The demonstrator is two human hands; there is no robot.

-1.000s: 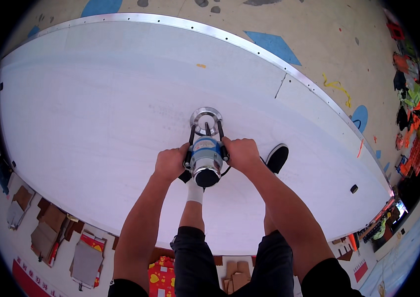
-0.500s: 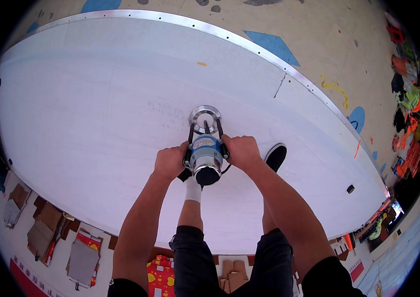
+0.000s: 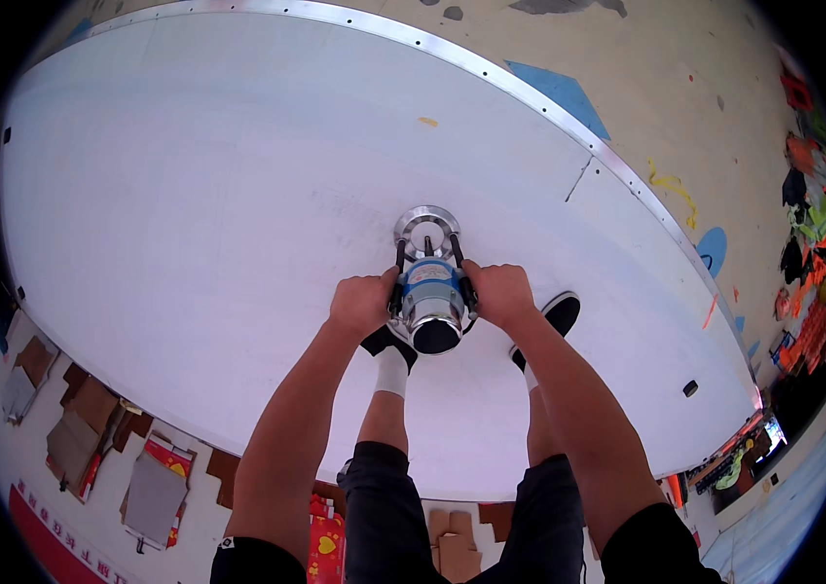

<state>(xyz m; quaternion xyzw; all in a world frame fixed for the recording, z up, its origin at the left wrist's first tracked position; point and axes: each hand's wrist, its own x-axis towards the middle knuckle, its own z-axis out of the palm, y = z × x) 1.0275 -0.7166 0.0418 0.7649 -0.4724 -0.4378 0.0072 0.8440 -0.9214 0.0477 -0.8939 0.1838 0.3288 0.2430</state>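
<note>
**Two hands on a router over a white panel**

Looking straight down at a large white panel (image 3: 199, 224) with a curved metal-edged rim. Standing on it in black shoes (image 3: 557, 313) and white socks. Left hand (image 3: 362, 304) and right hand (image 3: 500, 292) closed around the side handles of a blue and silver router (image 3: 430, 292), upright, round base plate flat on the panel. Beyond the rim, tan floor (image 3: 627, 58) with blue patches; flattened cardboard pieces (image 3: 82, 428) at lower left.

A workshop — huge white panel (image 3: 238, 195), paint-spattered floor (image 3: 646, 88).
</note>
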